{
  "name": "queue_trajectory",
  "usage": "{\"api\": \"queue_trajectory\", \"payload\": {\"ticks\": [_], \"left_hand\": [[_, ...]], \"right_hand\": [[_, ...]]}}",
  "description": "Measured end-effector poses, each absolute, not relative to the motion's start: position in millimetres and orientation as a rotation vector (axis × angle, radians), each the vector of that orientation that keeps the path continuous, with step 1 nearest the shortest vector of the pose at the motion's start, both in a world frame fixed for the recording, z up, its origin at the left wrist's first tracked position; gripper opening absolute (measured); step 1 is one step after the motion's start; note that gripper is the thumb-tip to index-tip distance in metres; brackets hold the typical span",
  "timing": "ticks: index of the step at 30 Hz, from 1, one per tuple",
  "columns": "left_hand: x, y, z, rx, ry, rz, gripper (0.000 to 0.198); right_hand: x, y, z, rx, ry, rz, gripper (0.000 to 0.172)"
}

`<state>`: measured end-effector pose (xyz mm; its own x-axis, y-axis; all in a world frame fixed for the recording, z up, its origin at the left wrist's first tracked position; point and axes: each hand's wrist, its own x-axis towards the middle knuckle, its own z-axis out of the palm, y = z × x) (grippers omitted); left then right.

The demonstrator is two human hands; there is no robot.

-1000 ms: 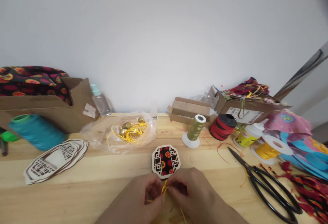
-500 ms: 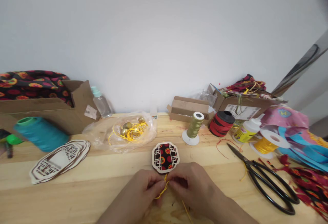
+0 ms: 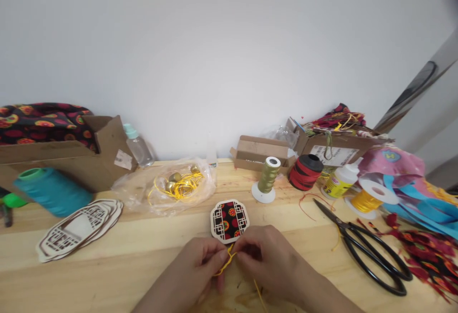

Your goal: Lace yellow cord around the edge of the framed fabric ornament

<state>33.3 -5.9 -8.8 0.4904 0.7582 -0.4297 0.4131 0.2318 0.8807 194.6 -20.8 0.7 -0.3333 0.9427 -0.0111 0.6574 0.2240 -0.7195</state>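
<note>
A wooden fretwork pendant [image 3: 230,221] with dark, red-patterned fabric in its middle lies flat just beyond my fingertips. Yellow cord [image 3: 224,269] runs from its near edge between my hands, where it looks looped or knotted. My left hand [image 3: 203,265] is closed, thumb and finger pinching the cord. Across from it, my right hand [image 3: 261,260] pinches another part of the same cord, and a loose end hangs below toward the table's near edge. The fingertips partly hide the knot.
Black scissors [image 3: 368,248] lie at right beside fabric scraps [image 3: 429,251]. Thread spools [image 3: 269,174], a glue bottle [image 3: 341,179] and boxes line the back. At left are wooden frames [image 3: 77,229], a teal thread cone [image 3: 53,191] and a plastic bag [image 3: 139,191] with bells and yellow cord.
The view has shifted slightly. Both hands keep their pinch on the yellow cord; a short strand between the fingertips now shows more clearly.
</note>
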Motion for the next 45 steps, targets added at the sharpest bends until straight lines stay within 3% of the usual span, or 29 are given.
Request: {"api": "queue_trajectory", "payload": {"ticks": [12, 25, 33, 45], "left_hand": [[30.5, -0.1, 0.5, 1.516, 1.242, 0.381, 0.021], [29.4, 1.4, -2.3, 1.427, 1.181, 0.401, 0.027], [29.3, 1.6, -1.8, 1.435, 1.133, 0.427, 0.025], [29.6, 1.1, 1.5, 1.514, 1.125, 0.394, 0.024]], "right_hand": [[196.9, -22.6, 6.3, -1.652, -2.015, 0.874, 0.018], [201.4, -23.9, 4.7, -1.677, -2.105, 0.741, 0.007], [190.5, -24.6, 0.8, -1.437, -1.891, 1.081, 0.017], [187.2, -22.7, -8.5, -1.382, -1.846, 0.996, 0.022]]}}
